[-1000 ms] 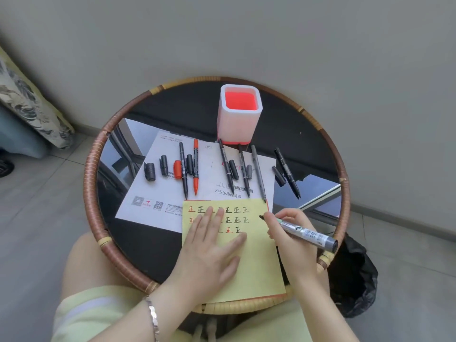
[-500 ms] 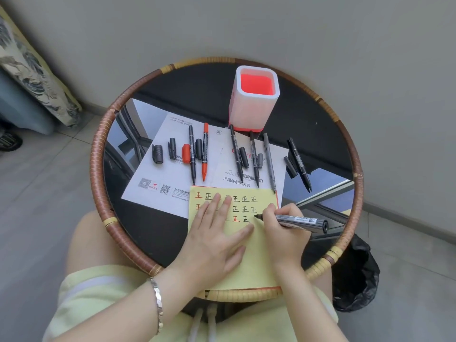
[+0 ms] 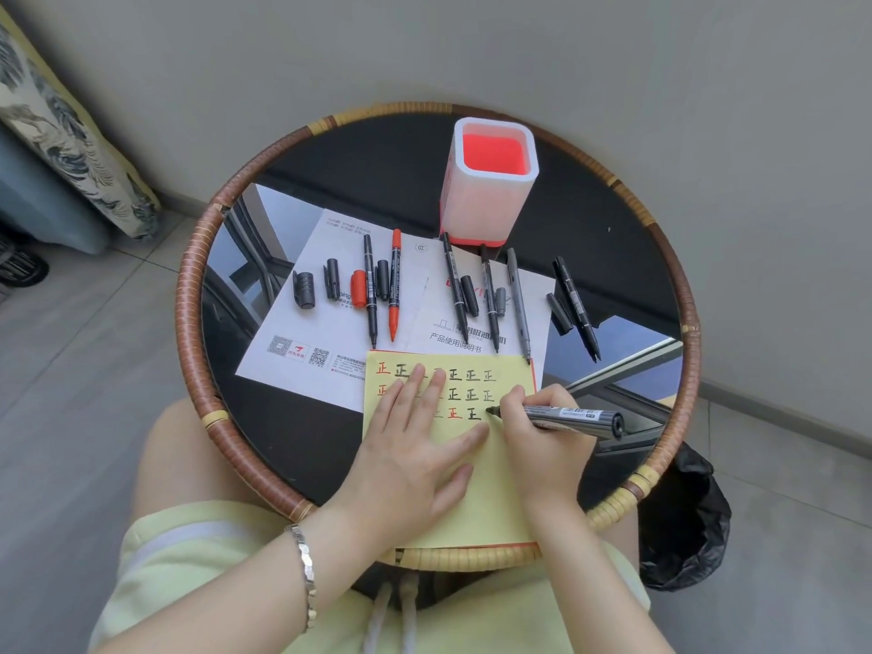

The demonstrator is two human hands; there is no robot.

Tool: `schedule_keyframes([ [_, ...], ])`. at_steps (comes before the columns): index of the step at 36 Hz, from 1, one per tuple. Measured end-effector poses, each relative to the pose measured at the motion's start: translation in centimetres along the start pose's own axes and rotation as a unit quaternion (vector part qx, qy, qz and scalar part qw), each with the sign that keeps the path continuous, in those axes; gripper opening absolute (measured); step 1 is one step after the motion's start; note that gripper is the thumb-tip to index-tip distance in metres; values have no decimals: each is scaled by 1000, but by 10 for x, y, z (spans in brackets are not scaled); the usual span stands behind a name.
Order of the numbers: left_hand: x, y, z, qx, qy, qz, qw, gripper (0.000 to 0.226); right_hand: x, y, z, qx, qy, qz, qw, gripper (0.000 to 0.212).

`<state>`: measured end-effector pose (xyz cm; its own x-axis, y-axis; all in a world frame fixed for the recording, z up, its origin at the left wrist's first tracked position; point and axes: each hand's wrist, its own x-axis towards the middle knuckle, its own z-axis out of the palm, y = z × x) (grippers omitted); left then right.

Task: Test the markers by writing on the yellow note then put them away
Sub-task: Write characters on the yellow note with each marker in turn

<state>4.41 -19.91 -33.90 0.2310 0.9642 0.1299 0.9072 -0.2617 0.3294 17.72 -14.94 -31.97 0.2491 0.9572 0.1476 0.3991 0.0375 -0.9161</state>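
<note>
3 rows of test characters are on the yellow note [image 3: 476, 493], and I judge the step in hand to be the writing test of the thick black marker [image 3: 573, 416], with putting away not yet begun. My right hand [image 3: 542, 441] is closed around that marker in a pen grip, barrel trailing off to the right, tip touching or just above the paper immediately right of the last black character in row 3; I cannot tell contact for certain. My left hand [image 3: 415, 446] lies flat, fingers spread and holding nothing, pressing the note down and covering part of the left and middle columns. The note sits at the near edge of the round table [image 3: 188, 295], its far edge overlapping the white instruction sheets [image 3: 330, 332]. On those sheets, far of the note, I count 5 uncapped pens, including 1 red marker [image 3: 394, 285], plus a 6th black pen [image 3: 578, 309] on the glass to the right; loose caps [image 3: 304, 290] lie among them. The red-lined pen holder [image 3: 490, 181] stands at the far side, nothing visible inside. Next move, as I judge it: complete this character with light, steady strokes, then find the matching cap on the left before any marker goes to the holder.
</note>
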Motion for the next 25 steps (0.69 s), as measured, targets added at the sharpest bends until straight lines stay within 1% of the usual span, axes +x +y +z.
schedule_keyframes([
  [5, 0, 0, 0, -4, -1, -1, 1000, 35, 1, 3, 0, -3, 24, -6, 1000, 43],
  [15, 0, 0, -1, 7, -8, -2, 1000, 36, 2, 4, -1, 5, 9, -4, 1000, 42],
  [20, 1, 1, -1, 0, -1, -2, 1000, 35, 1, 1, 0, 8, -8, -4, 1000, 36],
  [25, 1, 1, -2, 3, -5, -3, 1000, 36, 1, 5, 0, -1, 26, -13, 1000, 44],
])
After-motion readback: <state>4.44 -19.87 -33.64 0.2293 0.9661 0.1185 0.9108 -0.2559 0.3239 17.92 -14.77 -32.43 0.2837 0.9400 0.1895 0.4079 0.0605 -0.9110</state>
